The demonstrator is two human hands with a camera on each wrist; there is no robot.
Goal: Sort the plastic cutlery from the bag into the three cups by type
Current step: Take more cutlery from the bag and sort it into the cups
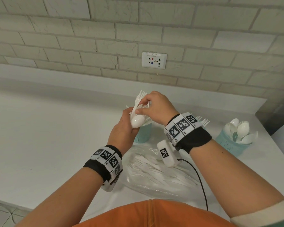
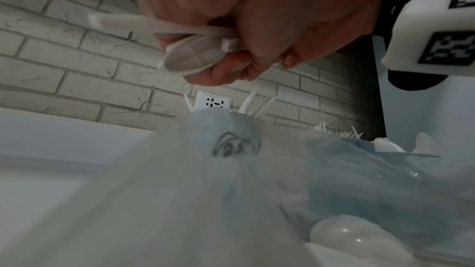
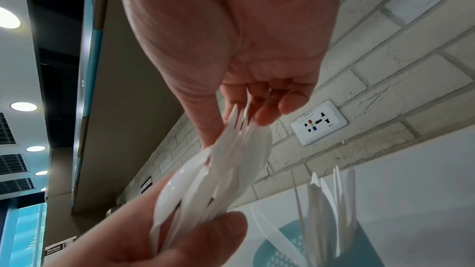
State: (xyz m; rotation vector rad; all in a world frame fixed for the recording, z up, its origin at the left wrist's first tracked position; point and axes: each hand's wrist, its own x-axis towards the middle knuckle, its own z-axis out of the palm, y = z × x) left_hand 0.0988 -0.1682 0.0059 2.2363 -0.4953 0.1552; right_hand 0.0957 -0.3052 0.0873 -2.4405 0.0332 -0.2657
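My left hand (image 1: pixel 125 128) grips a mixed bundle of white plastic cutlery (image 1: pixel 138 120), a spoon bowl in front and fork tines (image 1: pixel 142 95) sticking up behind. My right hand (image 1: pixel 152 104) reaches into the bundle from the right, and its fingertips (image 3: pixel 262 117) pinch a fork (image 3: pixel 237 118) there. Both hands hover above a teal cup of knives (image 1: pixel 143 135). A second teal cup holding forks (image 1: pixel 202 122) is mostly hidden behind my right wrist. The third teal cup (image 1: pixel 231 145), at the right, is full of spoons. The clear plastic bag (image 1: pixel 154 176) lies near me with more cutlery inside.
A white counter (image 1: pixel 47 136) runs back to a brick wall with a power socket (image 1: pixel 154 60). A black cable (image 1: pixel 198 177) trails from my right wrist over the bag. The counter's right edge (image 1: pixel 279 128) passes close to the spoon cup.
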